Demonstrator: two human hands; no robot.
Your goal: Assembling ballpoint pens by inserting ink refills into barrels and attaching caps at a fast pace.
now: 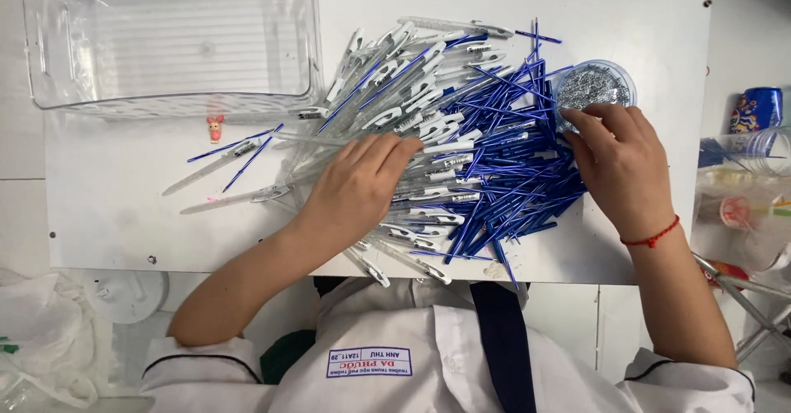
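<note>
1. Resting the left hand (pixel 358 186) palm down on the near left part of a big heap of pen barrels (pixel 412 124) and blue refills (pixel 511 166), fingers spread and flat, pressing rather than closing on any one piece.
2. Reaching the right hand (pixel 622 161) over the right edge of the heap, fingertips curled at the rim of a small round dish (pixel 595 85) full of tiny silvery bits, probably springs; impossible to tell whether anything is pinched between the fingers.
3. Lying spread across the middle of the white table (pixel 124 199): barrels mostly to the left and far side, refills mostly to the right, the two kinds crossing each other in the centre.
4. Lying apart from the heap to the left: a few stray barrels (pixel 222 159) and refills.
5. Standing at the far left corner: a clear plastic bin (pixel 173 46), touching the far left edge of the heap, with a tiny pink figure (pixel 215 127) just near it.
6. Judging the handling: barrels light, stiff and smooth, likely to roll and slide; best picked singly at mid-length between thumb and two fingers.
7. Judging the refills: very thin, light, slightly bendy; best taken near the middle, not the tip.
8. Judging the silvery bits: tiny, easily scattered; needing a fine fingertip pinch.
</note>
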